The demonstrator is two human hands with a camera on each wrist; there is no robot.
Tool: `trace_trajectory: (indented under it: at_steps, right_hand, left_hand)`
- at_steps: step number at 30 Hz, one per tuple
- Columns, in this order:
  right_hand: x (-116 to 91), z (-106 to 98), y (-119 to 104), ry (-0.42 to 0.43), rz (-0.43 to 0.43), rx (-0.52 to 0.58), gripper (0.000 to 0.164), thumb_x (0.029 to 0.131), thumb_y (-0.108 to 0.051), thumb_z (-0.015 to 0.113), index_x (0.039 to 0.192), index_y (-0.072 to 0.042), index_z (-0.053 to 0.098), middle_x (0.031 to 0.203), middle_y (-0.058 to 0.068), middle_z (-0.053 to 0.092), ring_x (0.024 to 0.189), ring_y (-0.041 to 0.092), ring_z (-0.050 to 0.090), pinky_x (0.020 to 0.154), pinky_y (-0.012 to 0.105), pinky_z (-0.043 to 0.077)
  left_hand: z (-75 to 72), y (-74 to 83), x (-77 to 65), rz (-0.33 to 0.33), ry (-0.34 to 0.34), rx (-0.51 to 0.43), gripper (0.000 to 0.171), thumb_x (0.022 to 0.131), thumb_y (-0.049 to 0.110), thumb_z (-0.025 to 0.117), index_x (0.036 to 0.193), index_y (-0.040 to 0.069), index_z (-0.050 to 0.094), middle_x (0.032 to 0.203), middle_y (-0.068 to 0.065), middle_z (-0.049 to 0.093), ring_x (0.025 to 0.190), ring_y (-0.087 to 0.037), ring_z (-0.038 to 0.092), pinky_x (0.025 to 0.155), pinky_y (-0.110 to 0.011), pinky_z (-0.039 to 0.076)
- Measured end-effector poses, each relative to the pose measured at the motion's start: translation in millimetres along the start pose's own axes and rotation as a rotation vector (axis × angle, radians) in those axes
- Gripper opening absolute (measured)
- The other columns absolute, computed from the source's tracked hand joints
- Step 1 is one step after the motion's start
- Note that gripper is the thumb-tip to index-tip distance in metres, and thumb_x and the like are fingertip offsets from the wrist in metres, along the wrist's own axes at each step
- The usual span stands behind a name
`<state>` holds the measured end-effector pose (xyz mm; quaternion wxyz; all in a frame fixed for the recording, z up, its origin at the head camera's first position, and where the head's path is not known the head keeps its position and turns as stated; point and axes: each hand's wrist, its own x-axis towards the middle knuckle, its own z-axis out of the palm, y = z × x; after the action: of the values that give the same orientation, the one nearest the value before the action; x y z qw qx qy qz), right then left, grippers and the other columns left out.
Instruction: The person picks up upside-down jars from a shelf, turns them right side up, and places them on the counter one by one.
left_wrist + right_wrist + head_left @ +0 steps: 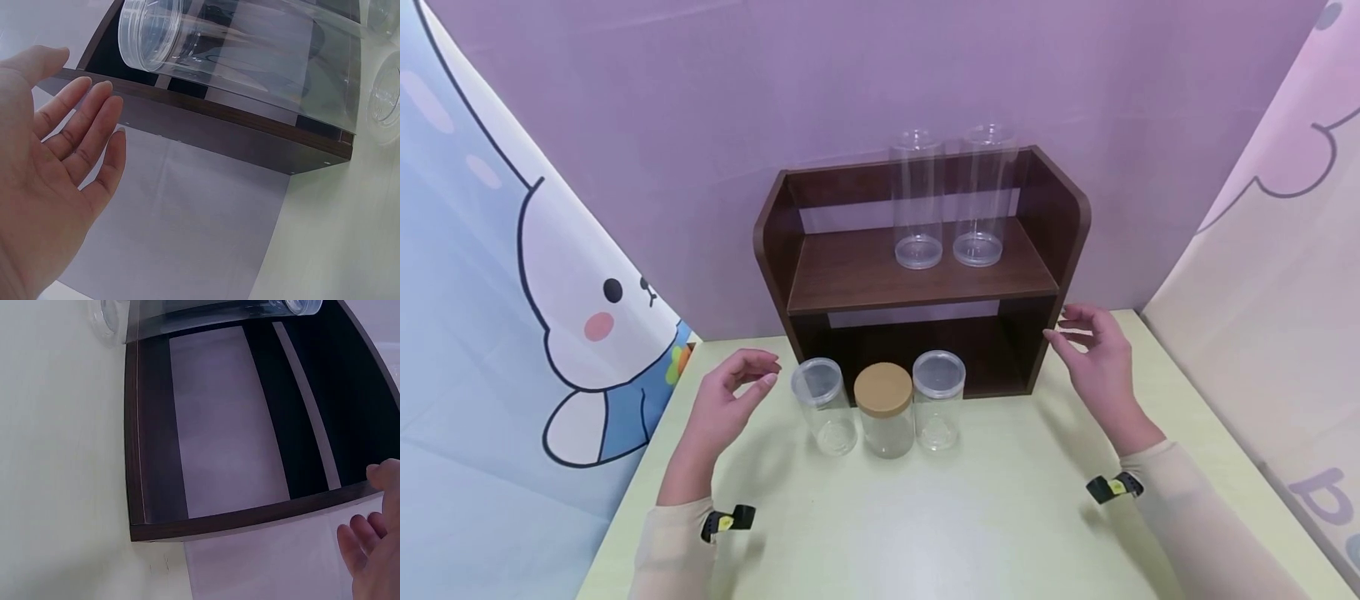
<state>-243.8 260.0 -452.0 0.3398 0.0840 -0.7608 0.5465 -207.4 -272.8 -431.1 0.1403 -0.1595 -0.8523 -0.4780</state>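
3 jars (886, 412) on tbl (917, 521) btwn L hand (726, 404), nearer, & R hand (1103, 362), by shelf (850, 271); both hands loosely spread.

Three jars (886, 429) stand before the lower bay (988, 354) of the shelf (842, 275), leaving free passage at its right

The shelf (850, 271) is dark brown, one lid (883, 389) tan, the table (820, 533) pale green.

Head view looks forward-down; nearer wrist views share the shelf (917, 287)
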Motion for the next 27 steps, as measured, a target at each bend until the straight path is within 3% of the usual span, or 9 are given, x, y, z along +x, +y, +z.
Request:
trace_trajectory:
  at_steps: [5,11,16,27]
  right_hand:
    - [4,2,17,-0.006,0.042,0.05,0.043,0.091,0.015,0.082,0.132,0.008,0.069,0.124,0.021,0.072,0.108,0.002,0.071,0.089,0.016,0.06]
    - [6,4,19,0.015,0.05,0.079,0.04,0.092,0.012,0.083,0.13,0.005,0.072,0.121,0.018,0.076,0.105,0.0,0.073,0.086,0.016,0.061]
    - [7,6,17,0.028,0.068,0.047,0.031,0.095,0.007,0.083,0.125,0.004,0.075,0.115,0.02,0.08,0.101,-0.003,0.073,0.085,0.013,0.059]
    - [6,8,15,0.043,0.095,-0.04,0.024,0.098,-0.004,0.084,0.122,-0.003,0.08,0.111,0.012,0.083,0.1,-0.007,0.072,0.083,0.011,0.057]
  left_hand:
    - [-0.4,0.7,0.3,-0.004,-0.001,-0.014,0.022,0.111,0.015,0.069,0.131,0.006,0.071,0.123,-0.007,0.075,0.111,-0.009,0.069,0.1,-0.016,0.053]
    - [-1.2,2.9,0.1,-0.02,0.0,-0.009,0.022,0.112,0.017,0.069,0.131,0.007,0.071,0.124,-0.007,0.075,0.112,-0.01,0.069,0.1,-0.015,0.053]
    - [-1.0,3.3,0.3,-0.029,-0.002,-0.002,0.023,0.112,0.019,0.068,0.132,0.007,0.07,0.124,-0.007,0.074,0.112,-0.01,0.068,0.1,-0.015,0.052]
    - [0.1,6.1,-0.9,-0.025,-0.006,-0.006,0.022,0.112,0.018,0.068,0.132,0.008,0.07,0.124,-0.006,0.074,0.113,-0.01,0.068,0.101,-0.015,0.052]
